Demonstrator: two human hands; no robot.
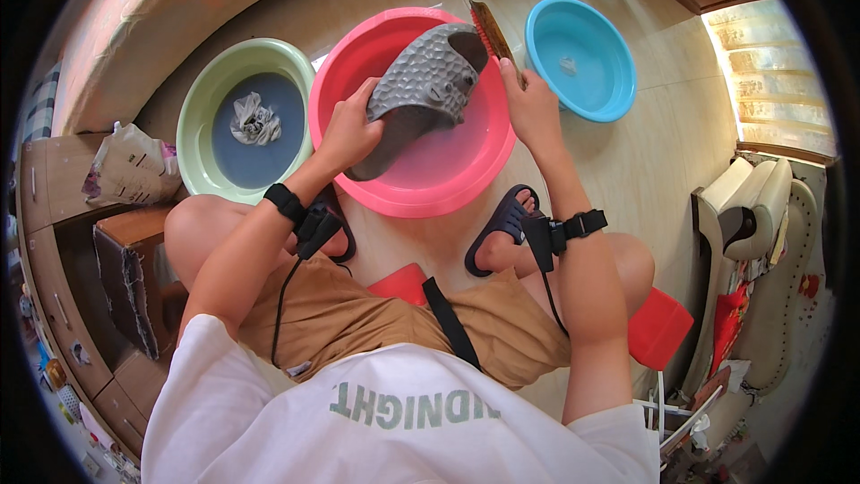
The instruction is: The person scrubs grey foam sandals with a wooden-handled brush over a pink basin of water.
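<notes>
My left hand is closed round the side of a grey slipper with a bumpy, scale-like upper. The slipper is tilted over the pink basin, which has cloudy water in its bottom. My right hand grips a scrub brush with a brown back and red bristles. Its bristles face the slipper's opening, close beside it; whether they touch I cannot tell.
Left of the pink basin stands a pale green basin with greyish water and a crumpled cloth. A blue basin with water stands at the right. A cabinet is at the left, a cream chair at the right.
</notes>
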